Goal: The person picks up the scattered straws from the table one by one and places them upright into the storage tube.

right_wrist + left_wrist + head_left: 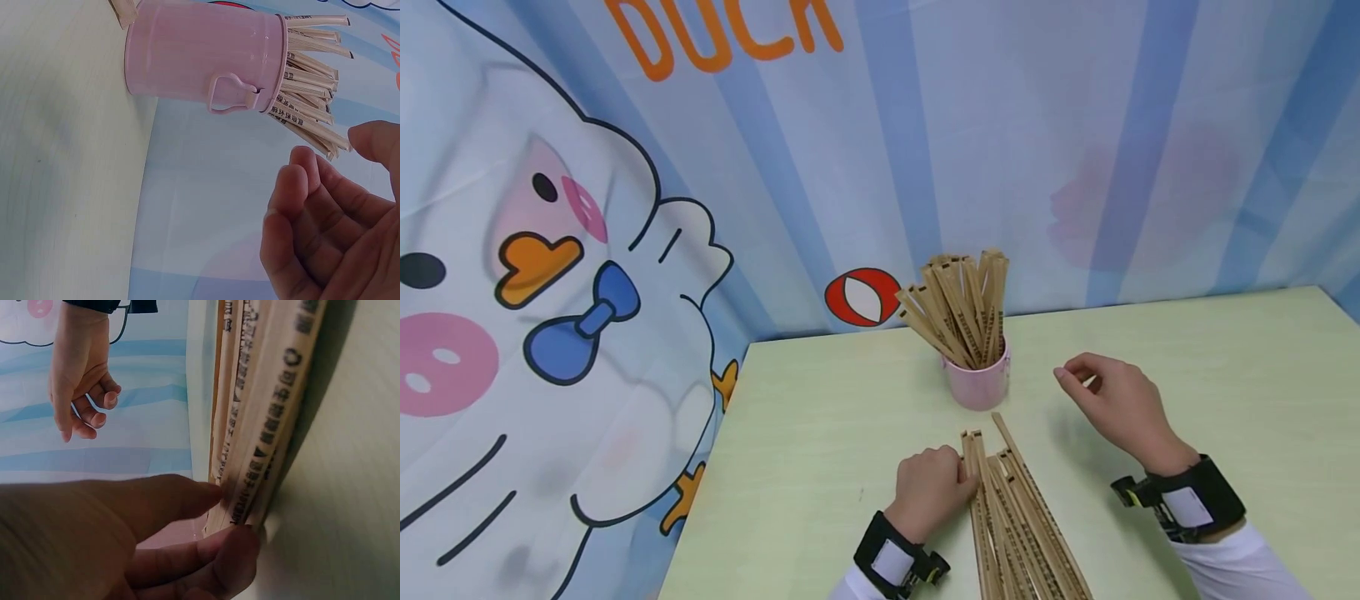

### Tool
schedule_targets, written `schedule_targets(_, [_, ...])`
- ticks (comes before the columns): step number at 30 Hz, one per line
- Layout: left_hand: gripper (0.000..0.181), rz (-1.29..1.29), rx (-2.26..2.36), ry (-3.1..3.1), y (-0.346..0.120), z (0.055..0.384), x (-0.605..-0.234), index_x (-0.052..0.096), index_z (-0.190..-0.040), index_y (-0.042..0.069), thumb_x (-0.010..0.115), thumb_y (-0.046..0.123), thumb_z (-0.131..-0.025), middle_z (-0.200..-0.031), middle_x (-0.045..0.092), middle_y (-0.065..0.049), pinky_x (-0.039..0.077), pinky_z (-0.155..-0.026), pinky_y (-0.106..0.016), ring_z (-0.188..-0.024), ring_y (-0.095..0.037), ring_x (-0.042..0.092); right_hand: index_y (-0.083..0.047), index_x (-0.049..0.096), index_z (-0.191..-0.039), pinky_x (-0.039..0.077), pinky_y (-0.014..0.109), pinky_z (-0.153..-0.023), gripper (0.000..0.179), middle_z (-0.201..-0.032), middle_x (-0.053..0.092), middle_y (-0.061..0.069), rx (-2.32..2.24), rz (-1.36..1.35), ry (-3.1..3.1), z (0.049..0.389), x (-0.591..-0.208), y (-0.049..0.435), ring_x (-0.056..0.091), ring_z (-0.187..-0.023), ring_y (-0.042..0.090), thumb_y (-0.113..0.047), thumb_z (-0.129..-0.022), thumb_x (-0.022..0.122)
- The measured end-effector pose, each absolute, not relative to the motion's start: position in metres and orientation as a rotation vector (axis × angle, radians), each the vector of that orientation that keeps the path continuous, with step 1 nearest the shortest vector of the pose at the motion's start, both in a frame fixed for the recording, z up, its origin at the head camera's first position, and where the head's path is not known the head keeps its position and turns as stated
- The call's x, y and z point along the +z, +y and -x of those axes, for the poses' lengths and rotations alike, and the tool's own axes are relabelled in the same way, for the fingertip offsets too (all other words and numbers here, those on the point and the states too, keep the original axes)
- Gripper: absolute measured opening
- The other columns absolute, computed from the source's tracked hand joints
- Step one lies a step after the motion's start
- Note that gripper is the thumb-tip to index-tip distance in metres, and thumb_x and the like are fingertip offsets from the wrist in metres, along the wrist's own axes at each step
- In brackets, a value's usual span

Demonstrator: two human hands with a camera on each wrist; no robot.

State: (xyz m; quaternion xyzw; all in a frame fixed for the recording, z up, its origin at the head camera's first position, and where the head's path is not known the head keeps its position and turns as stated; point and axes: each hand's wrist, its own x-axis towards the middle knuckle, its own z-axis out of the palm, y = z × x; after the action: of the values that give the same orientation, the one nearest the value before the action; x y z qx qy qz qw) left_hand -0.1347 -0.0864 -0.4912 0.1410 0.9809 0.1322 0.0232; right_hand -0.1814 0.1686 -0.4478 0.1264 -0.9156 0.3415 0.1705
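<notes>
- White sleeves [1240, 562] come in closest to me, each ending in a black wrist strap [1206, 500] with a small device fixed to it.
- Next, the loose tan sticks [1022, 533] lie lengthwise in a bundle on the pale yellow-green counter [1225, 375], dark characters printed along them. They fan a little, and one at the right edge slants out past the others, its tip near the pink bucket.
- At the left of that bundle, near its far end, the person's left hand [928, 492] has its fingers curled, thumb and fingertip pinching the edge of the sticks.
- Farther out on the right, the right hand [1112, 404] hovers over the counter, fingers loosely bent, a gap between thumb and fingertips, holding nothing. It is apart from both the bundle and the bucket.
- Beyond the bundle, the pink bucket [977, 387] stands upright, with a small loop [234, 94] on its side. Upright sticks [958, 304] crowd it, fanning out over the rim, several leaning left.
- Behind everything hangs a blue striped cloth [1000, 125], printed with a big white duck [640, 433] in a blue bow tie [587, 321], a red-and-white oval [876, 292] and orange letters [707, 42].
</notes>
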Motion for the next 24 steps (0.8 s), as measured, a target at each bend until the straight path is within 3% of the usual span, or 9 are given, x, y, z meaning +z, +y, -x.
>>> schedule_targets(8, [0.043, -0.427, 0.359, 2.998, -0.083, 0.135, -0.496, 0.047, -0.047, 0.020, 0.066, 0.038, -0.082, -0.044, 0.040, 0.009, 0.027, -0.036, -0.026, -0.039, -0.008, 0.040, -0.008, 0.069, -0.094, 0.039, 0.028, -0.048, 0.027, -0.078, 0.067, 0.004, 0.962, -0.354, -2.597, 0.181, -0.448, 0.168, 0.056, -0.062, 0.016, -0.033, -0.094, 0.057])
schedule_targets(24, [0.041, -0.408, 0.587, 2.991, -0.089, 0.138, -0.485, 0.038, -0.043, 0.022, 0.064, 0.027, -0.074, -0.043, 0.028, 0.013, 0.021, -0.035, -0.023, -0.038, -0.005, 0.032, -0.007, 0.069, -0.095, 0.038, 0.028, -0.049, 0.028, -0.078, 0.068, 0.005, 0.964, -0.375, -2.580, 0.179, -0.445, 0.169, 0.056, -0.062, 0.016, -0.032, -0.094, 0.057])
